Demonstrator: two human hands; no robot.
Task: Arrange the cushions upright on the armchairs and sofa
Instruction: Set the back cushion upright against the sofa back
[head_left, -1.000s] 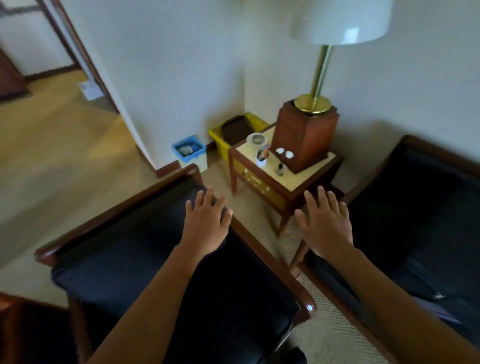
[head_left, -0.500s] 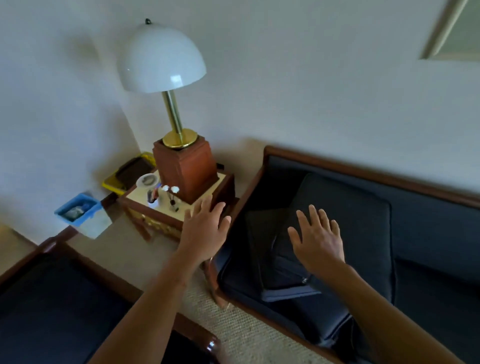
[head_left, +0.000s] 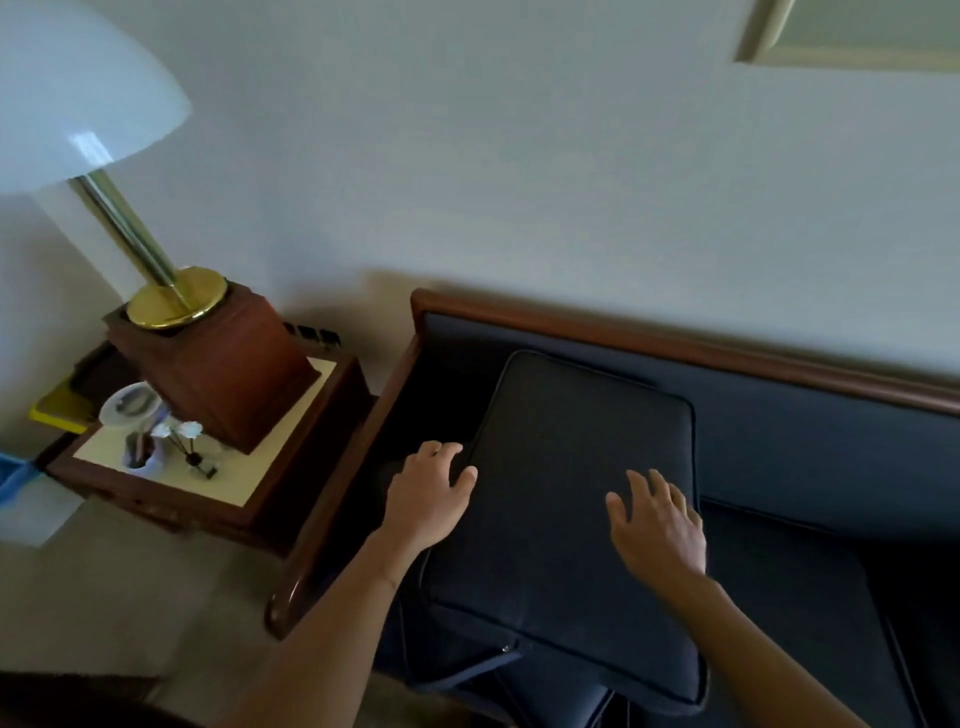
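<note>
A dark navy cushion (head_left: 566, 483) lies flat and tilted on the left end of the sofa (head_left: 810, 452), its near corner hanging over the seat's front. My left hand (head_left: 431, 493) is at the cushion's left edge, fingers curled over it, thumb on top. My right hand (head_left: 660, 525) hovers over or rests on the cushion's right part with fingers spread. I cannot tell whether the left hand grips the edge firmly. The sofa has a wooden frame and dark blue upholstery.
A wooden side table (head_left: 249, 483) stands left of the sofa, carrying a brass lamp (head_left: 130, 228) on a wooden block, a cup and small items. A yellow bin (head_left: 57, 410) sits behind it. The sofa's wooden arm (head_left: 332, 509) separates table and seat. Beige carpet lies below.
The view has swung right from the armchair to the sofa. Both hands have moved down onto the flat cushion, the left reaching its left edge.
</note>
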